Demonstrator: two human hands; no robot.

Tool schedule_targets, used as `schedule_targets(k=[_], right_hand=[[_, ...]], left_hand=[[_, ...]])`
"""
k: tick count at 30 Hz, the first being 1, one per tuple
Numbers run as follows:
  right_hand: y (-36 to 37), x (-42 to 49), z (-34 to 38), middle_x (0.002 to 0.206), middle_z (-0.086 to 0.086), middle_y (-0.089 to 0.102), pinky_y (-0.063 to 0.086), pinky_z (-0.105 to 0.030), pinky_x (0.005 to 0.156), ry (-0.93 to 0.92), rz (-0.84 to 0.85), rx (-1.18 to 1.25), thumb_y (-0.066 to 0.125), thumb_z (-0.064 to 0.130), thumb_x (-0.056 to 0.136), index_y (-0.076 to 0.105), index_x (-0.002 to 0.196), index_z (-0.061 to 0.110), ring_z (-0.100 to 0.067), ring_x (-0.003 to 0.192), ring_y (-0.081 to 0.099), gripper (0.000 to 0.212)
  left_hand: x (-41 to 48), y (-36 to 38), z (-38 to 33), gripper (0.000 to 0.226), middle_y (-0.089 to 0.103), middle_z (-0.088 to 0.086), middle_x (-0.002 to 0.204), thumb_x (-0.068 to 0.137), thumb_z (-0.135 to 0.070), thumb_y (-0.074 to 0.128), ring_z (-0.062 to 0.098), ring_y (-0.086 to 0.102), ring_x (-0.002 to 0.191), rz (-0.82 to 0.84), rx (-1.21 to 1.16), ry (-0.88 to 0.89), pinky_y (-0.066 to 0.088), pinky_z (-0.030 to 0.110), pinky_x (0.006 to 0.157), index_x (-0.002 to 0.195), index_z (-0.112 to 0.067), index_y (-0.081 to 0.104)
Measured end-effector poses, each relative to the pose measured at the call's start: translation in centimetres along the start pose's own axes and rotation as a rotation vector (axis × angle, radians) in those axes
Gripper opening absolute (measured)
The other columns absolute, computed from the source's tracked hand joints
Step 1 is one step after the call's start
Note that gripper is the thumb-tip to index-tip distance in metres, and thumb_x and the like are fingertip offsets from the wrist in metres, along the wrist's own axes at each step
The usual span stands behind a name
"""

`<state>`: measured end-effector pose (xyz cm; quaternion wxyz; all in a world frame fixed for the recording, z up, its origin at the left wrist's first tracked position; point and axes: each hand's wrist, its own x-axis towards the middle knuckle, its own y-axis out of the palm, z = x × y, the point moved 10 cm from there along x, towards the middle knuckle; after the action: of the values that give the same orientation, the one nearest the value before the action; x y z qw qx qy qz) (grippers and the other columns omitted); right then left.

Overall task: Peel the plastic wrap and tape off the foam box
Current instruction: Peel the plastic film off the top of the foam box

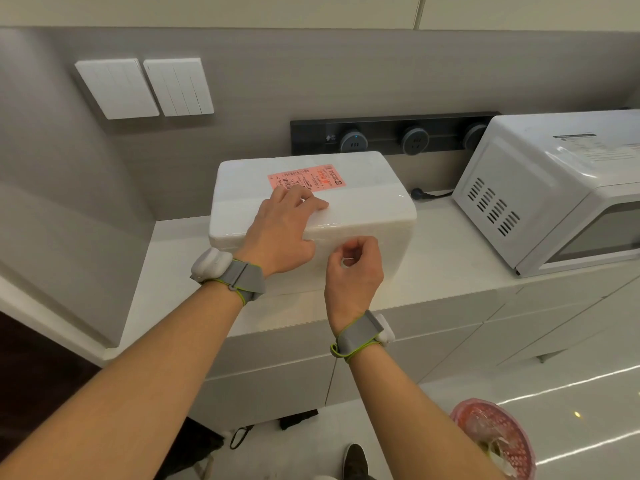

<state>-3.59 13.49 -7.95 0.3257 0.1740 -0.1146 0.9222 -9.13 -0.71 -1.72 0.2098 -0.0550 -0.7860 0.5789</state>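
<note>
foam box [363, 202]: white foam, glossy film [367, 226] (sheen along edges) | label [308, 176]: pink paper, matt | counter [443, 244]: smooth, glossy white | microwave [540, 168]: glossy white casing

Home kitchen — white counter [433, 244], microwave [540, 188], wall sockets [391, 135], cabinets [277, 372]

A white countertop [440, 268] runs along the grey wall and carries a white foam box [242, 192] toward its left end, the box sitting flat with its lid on, covered in glossy plastic wrap [377, 216] and bearing a pink shipping label [306, 177] on top. To the right, apart from the box, a white microwave [540, 188] stands on the same surface, and a black plug [417, 194] with its cable lies on the counter near the wall between the two. Below, the glossy pale floor [571, 393] holds a red mesh basket [498, 441] lined with a thin plastic bag.
</note>
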Motion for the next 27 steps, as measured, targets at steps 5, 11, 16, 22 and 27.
schedule_targets(k=[5,11,16,22,27], right_hand=[[0.09,0.13,0.00,0.080,0.000,0.059,0.043,-0.017,0.068,-0.003,0.002,0.004,0.061,-0.003,0.081,0.053,0.085,0.016,-0.012,0.073,0.055,0.022],[0.17,0.21,0.09,0.079,0.000,0.058,0.040,-0.011,0.069,-0.016,0.011,-0.005,0.060,-0.004,0.079,0.053,0.085,0.015,-0.012,0.073,0.054,0.022],[0.35,0.13,0.19,0.079,-0.003,0.057,0.038,-0.011,0.069,-0.013,0.024,-0.018,0.061,-0.004,0.079,0.053,0.084,0.013,-0.016,0.074,0.052,0.019],[0.42,-0.05,0.36,0.081,-0.004,0.055,0.041,-0.015,0.070,-0.012,0.022,-0.013,0.060,-0.006,0.080,0.053,0.085,0.010,-0.016,0.074,0.050,0.019],[0.06,-0.05,0.19,0.082,-0.005,0.057,0.047,-0.025,0.072,-0.024,-0.005,-0.008,0.062,-0.005,0.080,0.053,0.088,0.012,-0.019,0.076,0.055,0.021]], left_hand=[[0.03,0.11,0.06,0.069,0.040,-0.006,0.133,0.072,-0.019,0.059,0.020,0.033,0.122,0.001,-0.002,0.000,0.033,0.037,0.106,0.139,-0.029,0.045],[0.01,0.05,0.03,0.069,0.041,-0.007,0.132,0.072,-0.018,0.059,0.020,0.033,0.121,-0.011,-0.008,0.001,0.034,0.036,0.104,0.138,-0.029,0.046],[0.00,0.01,0.08,0.069,0.041,-0.006,0.133,0.072,-0.019,0.059,0.020,0.033,0.121,-0.013,-0.002,0.001,0.033,0.035,0.104,0.138,-0.029,0.046],[0.03,0.06,0.06,0.069,0.041,-0.005,0.133,0.072,-0.019,0.060,0.021,0.033,0.121,-0.015,0.009,0.003,0.033,0.035,0.103,0.139,-0.029,0.045],[-0.02,0.07,0.06,0.069,0.041,-0.006,0.132,0.072,-0.020,0.059,0.020,0.032,0.121,-0.015,0.000,0.003,0.033,0.035,0.104,0.139,-0.029,0.045]])
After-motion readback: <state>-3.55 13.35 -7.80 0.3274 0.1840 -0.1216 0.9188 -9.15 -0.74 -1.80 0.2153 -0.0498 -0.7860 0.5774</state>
